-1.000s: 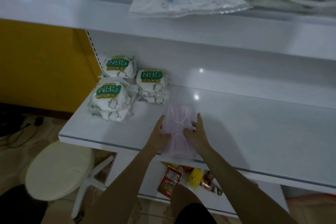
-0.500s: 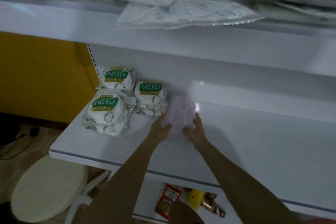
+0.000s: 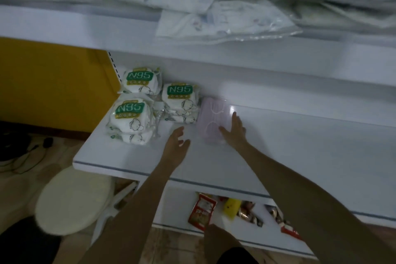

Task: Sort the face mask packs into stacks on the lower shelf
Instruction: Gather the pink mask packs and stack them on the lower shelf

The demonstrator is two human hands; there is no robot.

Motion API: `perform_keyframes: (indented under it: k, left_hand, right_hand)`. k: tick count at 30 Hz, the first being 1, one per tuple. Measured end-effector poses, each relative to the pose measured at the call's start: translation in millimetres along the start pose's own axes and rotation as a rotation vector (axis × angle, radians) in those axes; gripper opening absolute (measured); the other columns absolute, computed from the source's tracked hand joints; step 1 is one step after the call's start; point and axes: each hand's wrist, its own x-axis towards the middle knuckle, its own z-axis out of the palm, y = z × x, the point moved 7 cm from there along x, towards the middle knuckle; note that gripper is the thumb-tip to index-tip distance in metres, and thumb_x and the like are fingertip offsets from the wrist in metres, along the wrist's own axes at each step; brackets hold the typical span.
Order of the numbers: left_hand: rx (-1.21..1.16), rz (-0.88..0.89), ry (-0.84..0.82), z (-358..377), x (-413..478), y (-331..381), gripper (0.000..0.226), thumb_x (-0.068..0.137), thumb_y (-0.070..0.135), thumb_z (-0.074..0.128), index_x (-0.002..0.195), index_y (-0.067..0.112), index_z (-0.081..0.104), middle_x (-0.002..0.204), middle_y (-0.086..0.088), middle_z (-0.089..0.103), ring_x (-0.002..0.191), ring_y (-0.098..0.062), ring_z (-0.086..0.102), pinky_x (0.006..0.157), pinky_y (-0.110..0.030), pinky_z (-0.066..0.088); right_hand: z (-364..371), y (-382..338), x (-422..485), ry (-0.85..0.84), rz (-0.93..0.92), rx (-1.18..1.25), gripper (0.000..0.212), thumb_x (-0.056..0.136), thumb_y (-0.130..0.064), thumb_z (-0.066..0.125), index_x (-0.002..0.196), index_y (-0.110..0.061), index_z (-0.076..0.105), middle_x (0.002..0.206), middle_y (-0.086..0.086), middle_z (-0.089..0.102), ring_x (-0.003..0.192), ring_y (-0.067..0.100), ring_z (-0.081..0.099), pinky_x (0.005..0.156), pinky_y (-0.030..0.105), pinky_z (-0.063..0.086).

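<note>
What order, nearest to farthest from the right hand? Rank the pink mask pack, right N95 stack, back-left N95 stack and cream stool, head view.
1. pink mask pack, touched by the right hand.
2. right N95 stack, just left of the pack.
3. back-left N95 stack, rear corner.
4. cream stool, floor, far left.

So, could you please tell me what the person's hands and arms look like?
Both the left hand and the right hand are bare, no gloves. The forearms are bare too, with no sleeves in view. No watch, ring or bracelet shows.
</note>
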Motion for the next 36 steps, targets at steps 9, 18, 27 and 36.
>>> perform_keyframes:
  k: [9,18,27,36]
  left_hand:
    - [0.174,0.259,-0.17,-43,-122,67,0.043,0.094,0.008,0.052,0.135,0.007,0.042,0.13,-0.011,0.051,0.106,-0.019,0.053,0.085,-0.017,0.038]
    - [0.329,0.811,-0.258,-76,-219,227,0.031,0.093,0.009,0.054,0.124,0.009,0.055,0.114,0.004,0.057,0.104,-0.008,0.053,0.084,0.003,0.032]
    - [0.291,0.967,-0.173,-85,-285,324,0.021,0.089,0.031,0.052,0.109,0.04,0.051,0.105,0.027,0.055,0.098,0.012,0.055,0.086,-0.007,0.044]
    - [0.432,0.891,0.01,-91,-237,380,0.024,0.094,0.013,0.053,0.117,0.013,0.06,0.11,0.003,0.061,0.089,0.0,0.056,0.078,-0.006,0.043]
  right_hand:
    - [-35,-68,-215,-0.118,-0.455,0.023,0.078,0.089,-0.059,0.045,0.146,-0.012,0.021,0.148,0.0,0.028,0.134,0.013,0.03,0.113,0.03,0.024]
    - [-182,-137,-335,0.058,-0.638,-0.074,0.052,0.089,-0.046,0.042,0.136,-0.04,0.021,0.139,-0.02,0.029,0.124,-0.008,0.028,0.102,0.002,0.018]
    - [-297,-178,-377,0.175,-0.833,-0.108,0.044,0.089,-0.047,0.044,0.131,-0.049,0.03,0.127,-0.024,0.044,0.112,-0.007,0.046,0.095,0.004,0.031]
    - [-363,-201,-283,0.318,-0.65,-0.047,0.041,0.092,-0.026,0.057,0.131,-0.02,0.049,0.123,0.005,0.057,0.096,0.012,0.052,0.084,0.022,0.039]
